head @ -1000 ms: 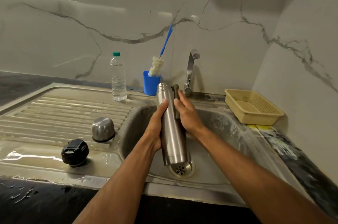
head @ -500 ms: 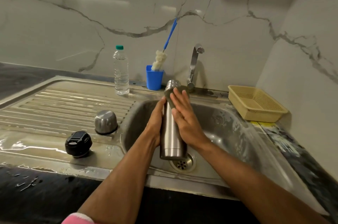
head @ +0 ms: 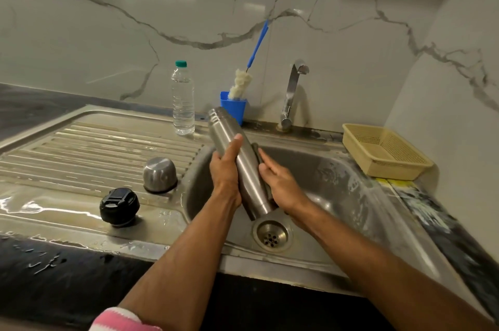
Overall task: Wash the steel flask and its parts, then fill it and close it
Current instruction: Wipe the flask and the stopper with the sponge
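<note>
The steel flask (head: 237,152) is held over the sink basin (head: 337,190), tilted with its open neck up and to the left. My left hand (head: 225,171) grips its left side, thumb across the body. My right hand (head: 280,184) presses a dark scrub pad (head: 259,153) flat against the flask's right side. On the wet drainboard (head: 81,147) the steel cup lid (head: 159,174) rests upside down, and the black stopper (head: 119,206) stands in front of it.
A clear water bottle (head: 183,99) and a blue cup (head: 234,109) holding a bottle brush (head: 243,82) stand by the back wall. The tap (head: 293,90) is off. A beige basket (head: 383,151) sits right of the sink. The drain (head: 272,234) lies below the flask.
The flask has tipped from nearly upright to leaning left. My right hand with the pad has slid down from the flask's neck to its lower body.
</note>
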